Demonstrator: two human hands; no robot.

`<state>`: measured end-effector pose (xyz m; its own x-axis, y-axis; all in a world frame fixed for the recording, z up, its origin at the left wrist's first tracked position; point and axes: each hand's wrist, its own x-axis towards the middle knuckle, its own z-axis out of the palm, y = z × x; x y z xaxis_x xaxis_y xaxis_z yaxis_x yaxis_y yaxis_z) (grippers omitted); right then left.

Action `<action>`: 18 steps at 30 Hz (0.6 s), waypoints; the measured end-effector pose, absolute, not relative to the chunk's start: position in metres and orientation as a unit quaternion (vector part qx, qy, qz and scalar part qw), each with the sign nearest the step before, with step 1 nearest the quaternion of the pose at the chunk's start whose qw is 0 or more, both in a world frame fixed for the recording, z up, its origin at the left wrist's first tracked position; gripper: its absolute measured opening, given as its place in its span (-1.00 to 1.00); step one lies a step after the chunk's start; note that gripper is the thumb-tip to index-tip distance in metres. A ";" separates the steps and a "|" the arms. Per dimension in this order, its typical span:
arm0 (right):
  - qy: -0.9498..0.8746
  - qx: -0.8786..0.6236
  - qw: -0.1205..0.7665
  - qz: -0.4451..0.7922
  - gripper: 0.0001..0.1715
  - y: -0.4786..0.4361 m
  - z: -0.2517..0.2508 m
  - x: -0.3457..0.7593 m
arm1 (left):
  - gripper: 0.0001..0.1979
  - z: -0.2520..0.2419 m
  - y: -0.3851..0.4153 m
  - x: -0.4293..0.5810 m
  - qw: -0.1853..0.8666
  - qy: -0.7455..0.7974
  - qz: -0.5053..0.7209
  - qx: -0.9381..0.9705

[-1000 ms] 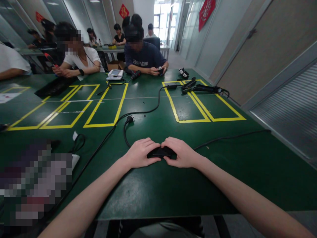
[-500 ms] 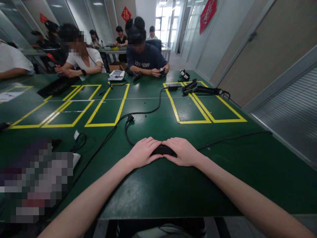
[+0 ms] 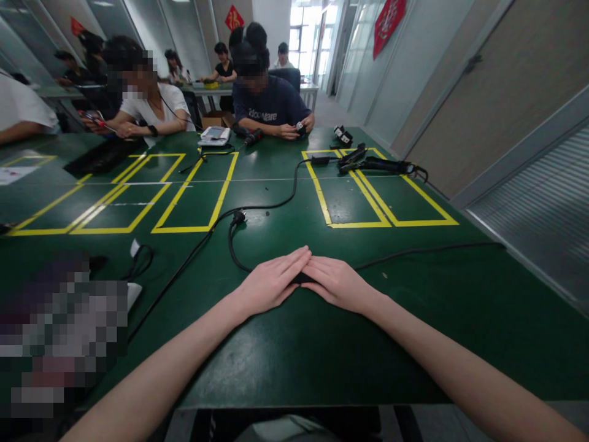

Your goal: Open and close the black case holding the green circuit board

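Note:
A black power adapter (image 3: 301, 278) lies on the green table near its front, mostly hidden under my fingers. My left hand (image 3: 271, 279) covers its left part, fingers close together and reaching over the right fingertips. Over its right part, my right hand (image 3: 338, 282) curves with the thumb on the near side. A black cord (image 3: 233, 245) runs from under my left hand to a plug (image 3: 239, 217) lying farther back. Another thin cable (image 3: 427, 250) stretches from beside my right hand to the table's right side.
Yellow tape outlines (image 3: 359, 225) mark the green table (image 3: 294, 362). A long black cable (image 3: 193, 248) crosses it. Black devices (image 3: 377, 164) lie at the back right. A blurred-out item (image 3: 78, 331) sits at the front left. Co-workers (image 3: 271, 104) sit across the table.
My left fingers have stretched forward and now overlap the right fingertips, so less of the power adapter shows. Across the table, a co-worker's hand with a red-handled tool has lowered.

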<state>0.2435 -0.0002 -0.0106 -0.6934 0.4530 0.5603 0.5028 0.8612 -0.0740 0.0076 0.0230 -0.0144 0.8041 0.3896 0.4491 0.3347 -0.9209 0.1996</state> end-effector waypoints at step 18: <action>-0.935 -0.194 0.293 -0.039 -0.65 -0.015 -0.022 0.216 | -0.46 -0.012 0.014 0.008 0.031 0.153 0.252 0.955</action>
